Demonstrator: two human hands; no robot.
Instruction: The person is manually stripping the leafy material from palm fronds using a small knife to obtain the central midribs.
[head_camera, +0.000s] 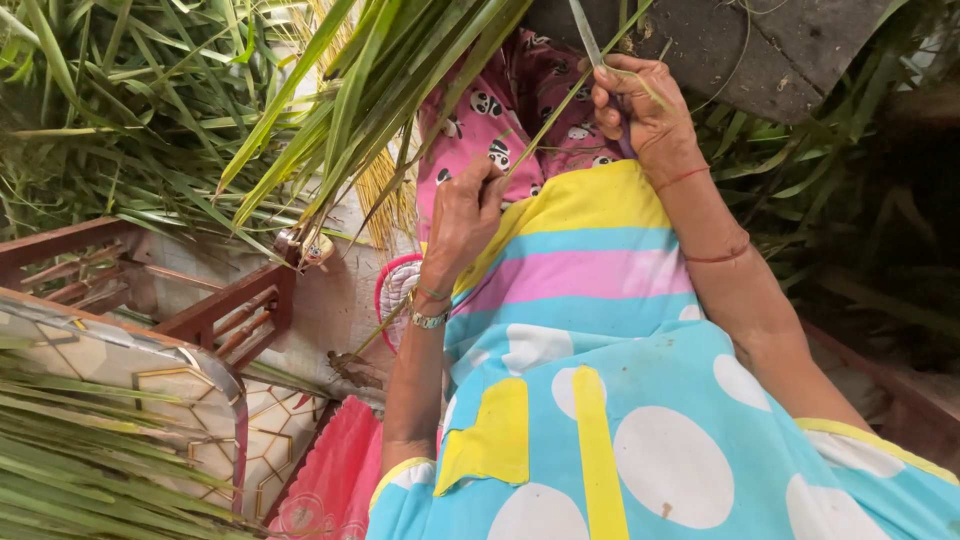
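My left hand (465, 210) pinches the lower part of a long green leaf strip (548, 118) just above my lap. The strip runs up and to the right, where my right hand (640, 105) grips its upper part with closed fingers. A big sheaf of long green leaves (370, 85) hangs down just left of my left hand. I wear a bright blue, yellow and pink top and pink patterned trousers (500, 110). Bangles sit on my left wrist and red threads on my right.
A reddish wooden frame (215, 310) stands at the left, with a patterned metal tray (150, 375) below it. More cut leaves (70, 470) lie at the bottom left. A round woven piece (395, 290) lies on the ground. A dark slab (740, 45) is at top right.
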